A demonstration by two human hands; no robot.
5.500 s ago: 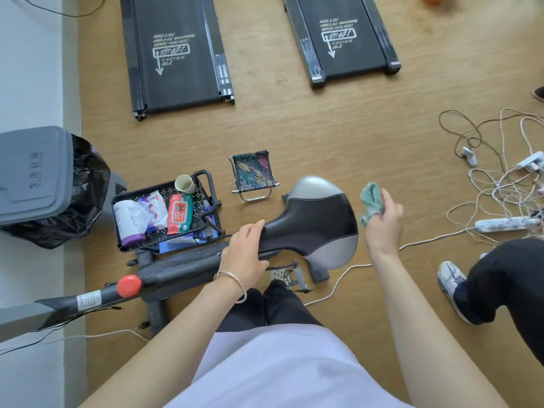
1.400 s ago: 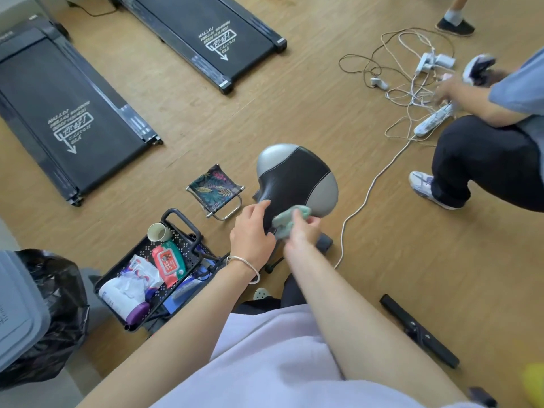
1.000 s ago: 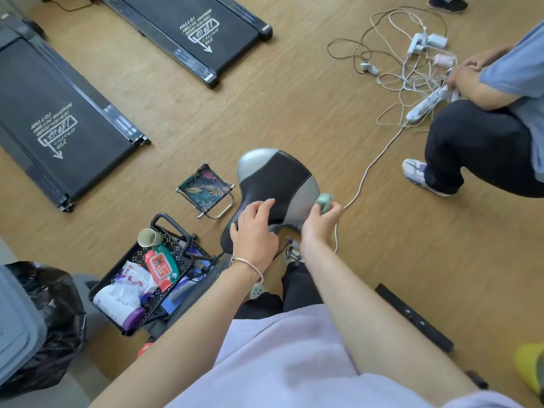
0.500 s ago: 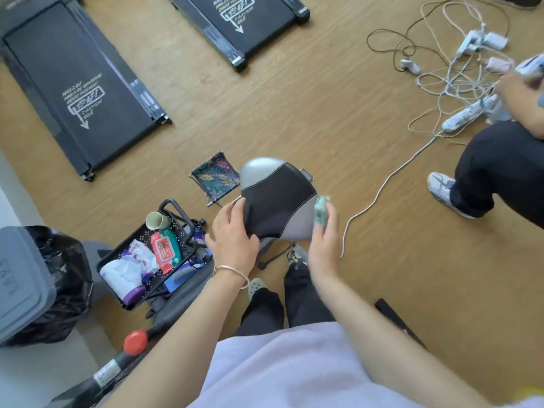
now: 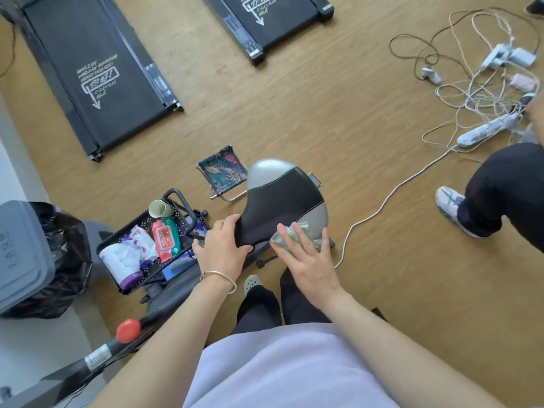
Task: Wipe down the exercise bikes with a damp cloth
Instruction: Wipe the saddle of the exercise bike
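Note:
The exercise bike's black and silver saddle [image 5: 282, 198] sits at the centre of the head view, its narrow nose pointing toward me. My left hand [image 5: 222, 250] grips the nose of the saddle, thumb over its edge. My right hand [image 5: 309, 257] lies flat with spread fingers on a pale green cloth [image 5: 297, 231], pressing it against the saddle's near right side. The bike's frame [image 5: 97, 359] with a red knob [image 5: 128, 331] runs toward the lower left.
A black tray [image 5: 176, 257] holding wipes, a paper cup and tissue packs stands left of the saddle. A small folding stool [image 5: 222, 170] is behind it. Two treadmills [image 5: 97, 72] lie beyond. A bin [image 5: 23, 254] is at left. Cables and a crouching person [image 5: 500, 189] are at right.
My right hand has moved from the saddle's right edge onto its near right side, now flat on the cloth. The left hand keeps its hold on the nose.

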